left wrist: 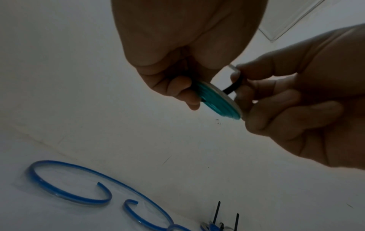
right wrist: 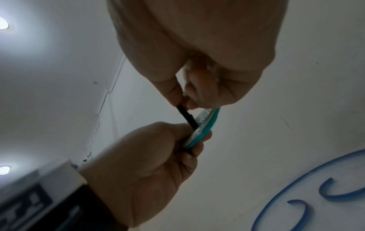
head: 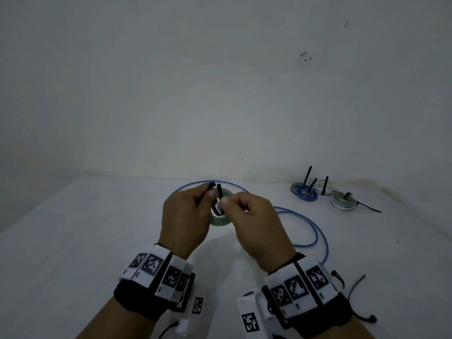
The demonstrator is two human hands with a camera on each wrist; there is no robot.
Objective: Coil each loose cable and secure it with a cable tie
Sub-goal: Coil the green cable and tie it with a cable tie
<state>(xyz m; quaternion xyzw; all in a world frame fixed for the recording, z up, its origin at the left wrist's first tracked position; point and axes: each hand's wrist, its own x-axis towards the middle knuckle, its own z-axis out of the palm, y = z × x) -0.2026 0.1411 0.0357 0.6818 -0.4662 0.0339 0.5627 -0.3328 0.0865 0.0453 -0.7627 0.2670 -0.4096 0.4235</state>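
Both hands hold a small green coiled cable [head: 220, 220] above the white table, with a black cable tie [head: 219, 192] looped through it. My left hand [head: 193, 211] pinches the tie's head end [head: 211, 184] and the coil [left wrist: 217, 100]. My right hand [head: 247, 211] pinches the tie's other leg [right wrist: 186, 116] beside the coil [right wrist: 201, 126]. The tie's two ends stand up side by side between the thumbs. A loose blue cable [head: 315, 231] lies on the table beyond and to the right of the hands.
Several coiled cables with black ties sticking up [head: 318, 189] sit at the back right near the wall. A thin grey piece [head: 357, 285] lies near my right wrist. The white table [head: 73, 241] meets a white wall at the back.
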